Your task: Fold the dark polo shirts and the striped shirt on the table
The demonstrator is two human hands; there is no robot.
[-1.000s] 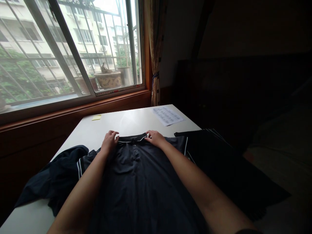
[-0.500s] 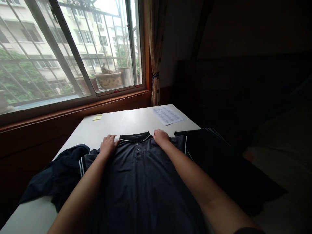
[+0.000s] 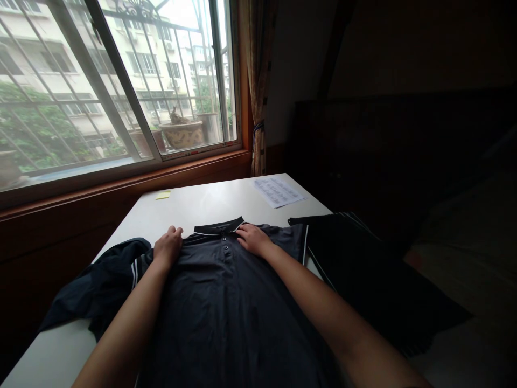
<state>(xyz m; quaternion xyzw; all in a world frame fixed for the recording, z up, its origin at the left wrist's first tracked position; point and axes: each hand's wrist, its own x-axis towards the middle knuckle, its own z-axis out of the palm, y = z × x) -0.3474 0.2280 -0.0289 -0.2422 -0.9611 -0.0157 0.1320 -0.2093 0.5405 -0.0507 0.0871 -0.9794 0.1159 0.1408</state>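
A dark polo shirt (image 3: pixel 226 312) lies front up, its white-edged collar (image 3: pixel 208 229) toward the far side and two buttons showing on the placket. My left hand (image 3: pixel 168 248) is at the shirt's left shoulder, fingers curled on the fabric at its edge. Beside the collar's right end, my right hand (image 3: pixel 253 239) rests with its fingers laid over the cloth, pointing left. White stripes trim both sleeve cuffs. The shirt's lower part runs out of view at the bottom.
Under the shirt is a white table (image 3: pixel 194 196). A dark bunched garment (image 3: pixel 97 280) lies left, another dark garment (image 3: pixel 371 275) right. Printed paper (image 3: pixel 279 191) and a yellow sticky note (image 3: pixel 163 194) lie at the far end. Beyond stands a barred window (image 3: pixel 161 81) with a curtain (image 3: pixel 258 97).
My right hand has shifted left along the shoulder to the collar. My left hand has moved a little left, away from the collar, and the collar has tilted slightly.
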